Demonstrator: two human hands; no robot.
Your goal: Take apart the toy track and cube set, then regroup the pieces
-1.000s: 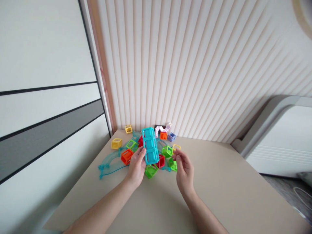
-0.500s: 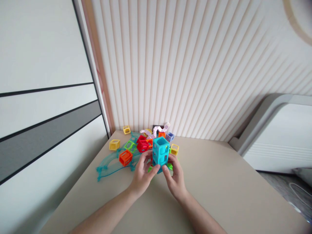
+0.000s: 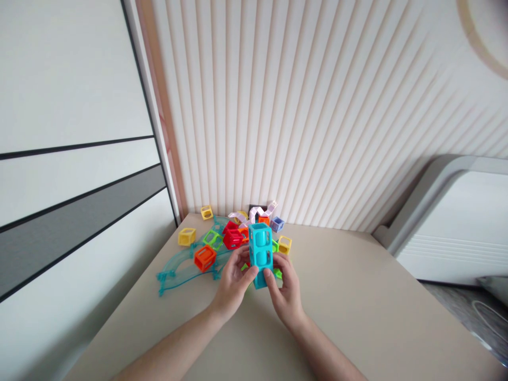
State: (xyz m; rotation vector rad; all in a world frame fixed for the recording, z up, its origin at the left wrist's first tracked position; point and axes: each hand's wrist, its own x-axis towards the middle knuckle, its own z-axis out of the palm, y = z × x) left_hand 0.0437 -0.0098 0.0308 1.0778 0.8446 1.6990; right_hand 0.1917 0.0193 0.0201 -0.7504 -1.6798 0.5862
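Head view: both hands steadied a blue column of three open-frame sections.

Left hand and right hand gripped the column's lower part from either side, thumbs on its near face; whether its base met the table could not be told. Left of the column lay an orange block, behind-left a red block, just right a yellow block. Squaring the stack seemed the step in hand; the next move probably called for even pressure from both sides.
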